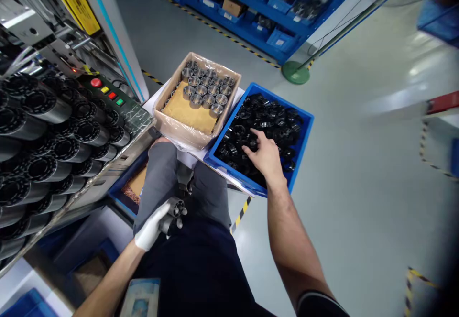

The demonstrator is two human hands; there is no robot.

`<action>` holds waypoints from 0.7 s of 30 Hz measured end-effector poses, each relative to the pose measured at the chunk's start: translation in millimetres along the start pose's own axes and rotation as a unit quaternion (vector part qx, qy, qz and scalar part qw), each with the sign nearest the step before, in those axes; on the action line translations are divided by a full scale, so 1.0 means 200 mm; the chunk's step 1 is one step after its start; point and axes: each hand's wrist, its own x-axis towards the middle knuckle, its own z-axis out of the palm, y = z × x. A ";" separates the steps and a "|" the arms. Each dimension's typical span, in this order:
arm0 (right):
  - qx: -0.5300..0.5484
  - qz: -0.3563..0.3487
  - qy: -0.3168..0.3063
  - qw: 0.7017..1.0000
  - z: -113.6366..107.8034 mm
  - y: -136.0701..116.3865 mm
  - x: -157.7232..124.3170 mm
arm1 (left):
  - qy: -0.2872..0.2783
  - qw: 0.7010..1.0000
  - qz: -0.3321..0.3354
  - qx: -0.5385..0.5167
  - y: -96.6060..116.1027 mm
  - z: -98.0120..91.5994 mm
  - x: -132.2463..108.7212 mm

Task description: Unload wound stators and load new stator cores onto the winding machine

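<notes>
My left hand (pixel 155 226), in a white glove with some fingertips bare, is closed around metal cylinders (pixel 176 206) over my lap. At least two of them show, one with dark spokes inside. My bare right hand (pixel 267 157) reaches into a blue bin (pixel 304 147) heaped with glossy black ring-shaped parts (pixel 263 116). Its thumb and index finger are apart, with nothing visible between them; whether the fingertips touch the parts I cannot tell. Left of the bin stands a plastic-lined cardboard box (pixel 191 137) with rows of metal cylinders (pixel 206 90) on a brown sheet (pixel 186 114).
On my left, many larger metal cylinders (pixel 68 149) are stacked on a machine bench beside a panel of coloured buttons (pixel 112 95). Blue shelving (pixel 247 32) with small bins stands at the back. A pole on a green base (pixel 296 73) rises beyond the blue bin.
</notes>
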 end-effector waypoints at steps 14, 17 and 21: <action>0.170 0.059 0.068 0.981 -0.15 -0.20 -0.13 | -0.086 0.985 0.141 -0.038 0.13 0.05 0.05; 0.258 0.020 0.011 0.966 -0.19 -0.39 -0.29 | -0.087 0.974 0.193 -0.081 0.17 0.12 0.06; 0.400 -0.081 -0.072 0.910 -0.20 -0.72 -0.52 | -0.049 0.966 0.239 -0.082 0.26 0.25 0.05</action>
